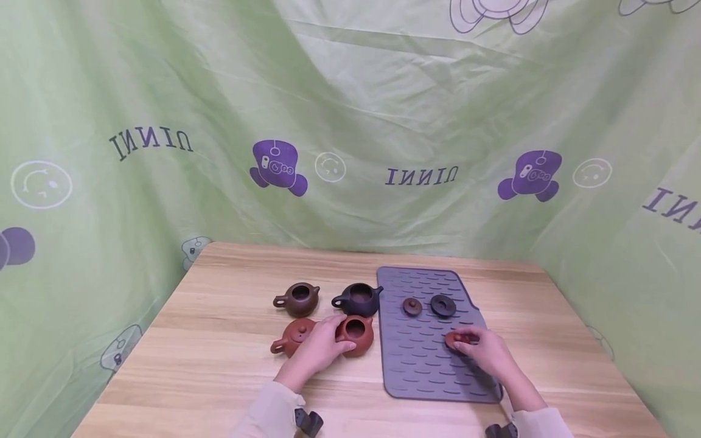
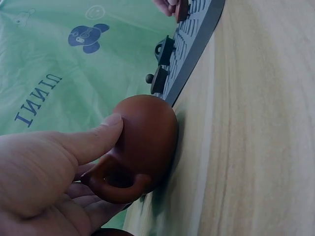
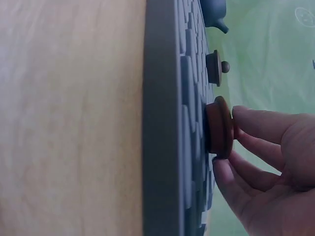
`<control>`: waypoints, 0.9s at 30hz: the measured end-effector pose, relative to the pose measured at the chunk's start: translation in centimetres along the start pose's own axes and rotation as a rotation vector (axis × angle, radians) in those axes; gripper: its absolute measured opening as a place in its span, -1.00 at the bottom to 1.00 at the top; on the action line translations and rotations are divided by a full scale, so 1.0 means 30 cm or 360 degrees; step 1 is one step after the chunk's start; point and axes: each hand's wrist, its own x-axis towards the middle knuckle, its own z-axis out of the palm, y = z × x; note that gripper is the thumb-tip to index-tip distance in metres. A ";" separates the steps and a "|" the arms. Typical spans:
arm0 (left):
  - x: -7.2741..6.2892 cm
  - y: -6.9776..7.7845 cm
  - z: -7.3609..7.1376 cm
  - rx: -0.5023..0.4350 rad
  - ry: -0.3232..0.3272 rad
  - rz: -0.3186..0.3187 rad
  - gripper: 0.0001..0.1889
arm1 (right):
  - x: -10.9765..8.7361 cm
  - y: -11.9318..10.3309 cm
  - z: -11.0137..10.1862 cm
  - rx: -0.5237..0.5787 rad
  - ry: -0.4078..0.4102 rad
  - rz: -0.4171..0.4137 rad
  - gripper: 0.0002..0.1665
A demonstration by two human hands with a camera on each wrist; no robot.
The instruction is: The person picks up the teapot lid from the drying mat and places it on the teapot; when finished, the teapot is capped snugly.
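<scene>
My left hand (image 1: pixel 324 344) grips an open red clay teapot (image 1: pixel 362 340), thumb on its near side, fingers round the far side. In the left wrist view, the loop handle of this teapot (image 2: pixel 147 137) points back toward the palm. Under my left wrist, partly covered, stands a second red teapot (image 1: pixel 292 334) with its lid on. Over the grey mat (image 1: pixel 416 371), my right hand (image 1: pixel 486 350) pinches a red teapot lid (image 3: pixel 220 128) by its knob and rim. That lid sits close against the ribbed surface.
Behind the red pots stand a lidless brown teapot (image 1: pixel 306 304) and a lidless black teapot (image 1: pixel 369 304). A brown lid (image 1: pixel 412 306) and a black lid (image 1: pixel 443 306) lie on the mat. A green printed curtain (image 1: pixel 339 109) surrounds the wooden table (image 1: pixel 219 365).
</scene>
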 end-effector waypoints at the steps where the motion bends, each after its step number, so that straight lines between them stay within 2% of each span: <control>1: 0.000 0.001 -0.001 0.0000 -0.0004 0.0000 -0.39 | 0.001 0.002 0.000 -0.0003 0.0007 -0.0002 -0.71; 7: -0.002 0.003 -0.007 0.0000 -0.0015 0.0005 -0.43 | 0.007 0.009 -0.004 -0.0045 0.0034 0.0001 -0.80; 12: 0.000 0.002 -0.010 -0.0012 -0.0018 -0.0005 -0.45 | 0.010 -0.014 -0.011 -0.0049 0.0058 0.0003 -0.80; 18: 0.006 -0.002 -0.010 0.0000 -0.0036 -0.0036 -0.43 | 0.018 -0.072 -0.010 -0.0013 0.0066 -0.0050 -0.82; 27: 0.006 0.004 -0.011 -0.0006 -0.0044 -0.0031 -0.46 | 0.044 -0.190 0.029 0.0105 0.0069 -0.0090 -0.82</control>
